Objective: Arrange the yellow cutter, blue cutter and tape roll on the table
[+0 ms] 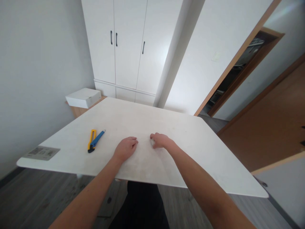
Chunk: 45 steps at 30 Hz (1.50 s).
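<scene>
Both of my hands rest on a white table [190, 149]. My left hand [125, 147] lies palm down near the table's middle, fingers flat and together, holding nothing. My right hand [159, 141] sits just to its right with the fingers curled under; something small and pale shows at the fingertips, too small to name. A yellow and blue utility knife [94, 140] lies on the table to the left of my left hand, about a hand's width away.
A grey printed sheet [42, 152] lies at the table's left front corner. A white box [83, 97] stands on a wooden unit behind the table. White wardrobe doors [126, 44] fill the back wall; an open doorway [235, 73] is at right.
</scene>
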Motion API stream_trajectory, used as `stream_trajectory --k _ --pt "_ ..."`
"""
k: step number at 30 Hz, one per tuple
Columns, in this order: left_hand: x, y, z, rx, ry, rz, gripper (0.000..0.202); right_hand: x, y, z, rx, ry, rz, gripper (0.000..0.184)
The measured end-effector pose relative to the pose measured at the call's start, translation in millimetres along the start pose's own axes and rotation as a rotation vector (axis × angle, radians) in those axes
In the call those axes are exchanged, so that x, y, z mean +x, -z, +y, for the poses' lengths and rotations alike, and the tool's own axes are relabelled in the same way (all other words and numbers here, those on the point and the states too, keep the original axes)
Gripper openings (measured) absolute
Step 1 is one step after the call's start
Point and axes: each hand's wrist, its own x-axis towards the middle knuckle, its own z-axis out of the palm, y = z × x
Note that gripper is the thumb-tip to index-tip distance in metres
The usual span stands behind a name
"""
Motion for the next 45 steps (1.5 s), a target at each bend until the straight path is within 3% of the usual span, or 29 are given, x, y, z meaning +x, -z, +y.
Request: stream_trajectory --k 4,7,9,12,16,19,22,24,28,31,36,45 --pt "-0.3 -2.0 -1.5 0.009 -0.008 -0.001 0.030 -21.7 -14.6 23.3 0.190 -0.142 0.010 0.083" --pt "-0.4 -2.9 -1.8 0.005 -0.015 0.011 0.030 -46.2 -45.7 44.0 0.376 -0.251 0.155 0.081" --pt "-0.5 -3.2 -1.8 0.003 -0.015 0.019 0.030 -61.4 -71.2 50.8 0.482 -0.279 0.307 0.070" --pt "-0.8 -2.9 -1.7 0.002 -0.011 0.021 0.032 -77.4 -103.7 46.4 0.526 -0.228 0.569 0.040" --pt "-0.9 -2.0 -2.1 0.004 -0.020 0.011 0.033 -86.0 -121.6 32.3 0.422 -0.136 0.764 0.021" --pt "-0.4 -1.9 -2.7 0.019 -0.024 0.004 0.034 -87.0 -115.9 30.8 0.406 -0.158 0.733 0.020" --pt "-0.1 -1.7 -2.9 0.035 -0.023 -0.006 0.035 -84.9 -93.5 33.5 0.375 -0.217 0.551 0.020" --pt "-0.1 -1.3 -2.7 0.046 -0.023 -0.008 0.035 -80.5 -69.8 32.4 0.320 -0.202 0.431 0.031" --pt "-0.3 0.0 -1.7 0.057 -0.012 -0.018 0.037 -61.5 -18.6 21.6 0.115 0.033 0.349 0.062" --pt "-0.3 0.7 -0.8 0.053 -0.010 -0.016 0.036 -40.8 5.2 13.6 -0.020 0.155 0.218 0.067" --pt "-0.2 0.4 -0.2 0.035 -0.013 0.005 0.036 -12.2 9.3 11.1 -0.099 0.243 0.064 0.058" --pt "0.1 -2.0 -2.3 0.004 -0.001 0.007 0.033 1.0 -5.5 14.1 -0.194 0.248 0.083 0.039"
